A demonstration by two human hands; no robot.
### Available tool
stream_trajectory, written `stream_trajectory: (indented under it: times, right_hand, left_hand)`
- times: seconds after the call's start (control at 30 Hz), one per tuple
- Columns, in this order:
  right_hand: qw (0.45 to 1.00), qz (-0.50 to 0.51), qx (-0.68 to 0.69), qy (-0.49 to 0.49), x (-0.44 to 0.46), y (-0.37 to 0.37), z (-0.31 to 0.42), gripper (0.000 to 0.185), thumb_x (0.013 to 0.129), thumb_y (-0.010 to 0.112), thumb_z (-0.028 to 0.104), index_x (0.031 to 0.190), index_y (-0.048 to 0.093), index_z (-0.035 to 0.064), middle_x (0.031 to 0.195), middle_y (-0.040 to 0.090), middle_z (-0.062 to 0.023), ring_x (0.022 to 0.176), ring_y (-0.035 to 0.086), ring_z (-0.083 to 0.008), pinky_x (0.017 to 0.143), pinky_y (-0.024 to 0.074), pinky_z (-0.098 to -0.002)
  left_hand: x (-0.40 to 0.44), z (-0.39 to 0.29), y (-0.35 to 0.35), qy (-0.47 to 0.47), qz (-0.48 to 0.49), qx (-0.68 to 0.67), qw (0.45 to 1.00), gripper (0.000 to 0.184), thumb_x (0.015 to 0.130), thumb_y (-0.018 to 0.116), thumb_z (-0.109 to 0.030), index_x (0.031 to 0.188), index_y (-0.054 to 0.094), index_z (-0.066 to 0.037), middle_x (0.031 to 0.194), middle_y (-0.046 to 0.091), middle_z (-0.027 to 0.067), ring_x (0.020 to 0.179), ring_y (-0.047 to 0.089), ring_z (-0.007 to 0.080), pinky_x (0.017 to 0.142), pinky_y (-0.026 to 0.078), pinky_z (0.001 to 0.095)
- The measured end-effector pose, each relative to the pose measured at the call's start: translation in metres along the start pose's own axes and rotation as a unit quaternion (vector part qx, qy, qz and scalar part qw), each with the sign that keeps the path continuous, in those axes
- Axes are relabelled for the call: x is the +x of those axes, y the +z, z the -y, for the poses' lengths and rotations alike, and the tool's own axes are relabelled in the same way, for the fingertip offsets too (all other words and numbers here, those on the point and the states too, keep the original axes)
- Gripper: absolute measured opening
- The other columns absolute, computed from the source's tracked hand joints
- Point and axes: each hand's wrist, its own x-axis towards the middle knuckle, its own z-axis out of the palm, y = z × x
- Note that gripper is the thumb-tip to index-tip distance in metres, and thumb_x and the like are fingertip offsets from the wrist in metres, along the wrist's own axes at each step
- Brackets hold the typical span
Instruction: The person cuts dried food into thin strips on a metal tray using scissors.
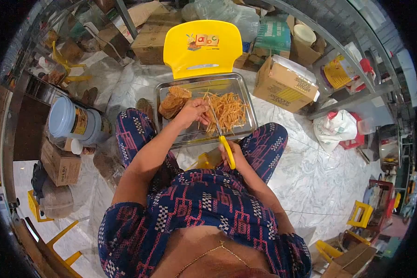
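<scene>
My right hand [232, 154] grips the yellow handles of a pair of scissors [228, 152]. Their metal blades point up and away over a metal tray [238, 82]. Beside the blade tips, my left hand [194, 112] has its fingers pinched together on a small, thin brown piece, mostly hidden by the fingers. A loose heap of thin brown strips [231, 111] covers the right part of the tray. Larger ridged brown slabs [173, 102] are stacked at the tray's left, just beyond my left wrist.
Behind the tray stands a yellow plastic chair [203, 46]. An open cardboard box [285, 85] sits to the right, near a white bag [336, 129]. Blue-lidded buckets [74, 119] and a cardboard carton [60, 162] stand at left. Metal shelving [329, 37] frames the space.
</scene>
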Motion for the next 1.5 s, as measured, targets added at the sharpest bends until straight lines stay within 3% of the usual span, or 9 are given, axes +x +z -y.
stream_trajectory:
  times: [0.27, 0.37, 0.53, 0.87, 1.33, 1.5]
  right_hand:
    - [1.000, -0.004, 0.007, -0.004, 0.001, 0.003, 0.001, 0.024, 0.079, 0.057, 0.029, 0.081, 0.051, 0.0058, 0.052, 0.045, 0.0019, 0.038, 0.042, -0.0067, 0.034, 0.0360, -0.0190]
    - [0.998, -0.022, -0.063, -0.020, 0.002, 0.003, -0.002, 0.026, 0.080, 0.056, 0.030, 0.084, 0.050, 0.0046, 0.056, 0.046, 0.0009, 0.041, 0.043, -0.0067, 0.036, 0.0374, -0.0192]
    - [0.998, 0.047, 0.012, -0.047, 0.006, 0.002, -0.012, 0.036, 0.081, 0.052, 0.036, 0.095, 0.046, 0.0039, 0.059, 0.045, 0.0003, 0.041, 0.043, -0.0078, 0.040, 0.0395, -0.0198]
    - [0.999, 0.043, 0.010, -0.025, 0.006, 0.004, -0.007, 0.037, 0.082, 0.051, 0.039, 0.094, 0.044, 0.0045, 0.057, 0.043, 0.0008, 0.040, 0.043, -0.0080, 0.039, 0.0388, -0.0202]
    - [1.000, -0.009, 0.005, 0.017, 0.001, 0.005, 0.003, 0.021, 0.080, 0.054, 0.026, 0.084, 0.050, 0.0058, 0.053, 0.045, 0.0011, 0.040, 0.044, -0.0085, 0.037, 0.0378, -0.0203]
    - [0.997, 0.016, -0.032, -0.073, 0.007, 0.005, -0.013, 0.038, 0.081, 0.053, 0.036, 0.098, 0.046, 0.0026, 0.060, 0.044, 0.0016, 0.043, 0.044, -0.0072, 0.039, 0.0376, -0.0197]
  left_hand:
    - [-0.005, -0.011, 0.006, -0.023, -0.044, -0.013, 0.999, 0.017, 0.084, 0.048, -0.017, 0.093, 0.047, -0.002, 0.074, 0.056, 0.0093, 0.060, 0.059, 0.0204, 0.048, 0.050, 0.0291]
    - [-0.001, -0.003, -0.001, -0.019, -0.035, 0.003, 0.999, 0.017, 0.084, 0.048, -0.017, 0.093, 0.048, -0.002, 0.075, 0.056, 0.0085, 0.059, 0.059, 0.0201, 0.047, 0.049, 0.0291]
    - [-0.001, -0.001, 0.002, -0.016, -0.027, 0.011, 0.999, 0.016, 0.084, 0.048, -0.017, 0.090, 0.049, -0.002, 0.075, 0.055, 0.0072, 0.058, 0.059, 0.0187, 0.045, 0.049, 0.0284]
    - [-0.005, 0.000, 0.014, 0.003, -0.048, 0.025, 0.999, 0.015, 0.084, 0.047, -0.014, 0.088, 0.050, 0.001, 0.070, 0.055, 0.0075, 0.050, 0.057, 0.0163, 0.039, 0.047, 0.0259]
    - [-0.005, 0.004, 0.018, 0.009, -0.050, -0.048, 0.998, 0.016, 0.086, 0.047, -0.017, 0.089, 0.050, -0.002, 0.068, 0.051, 0.0045, 0.054, 0.056, 0.0159, 0.045, 0.049, 0.0276]
    - [-0.008, 0.000, 0.020, 0.007, -0.057, -0.040, 0.998, 0.016, 0.086, 0.046, -0.018, 0.087, 0.050, -0.002, 0.067, 0.052, 0.0048, 0.053, 0.056, 0.0165, 0.044, 0.049, 0.0280]
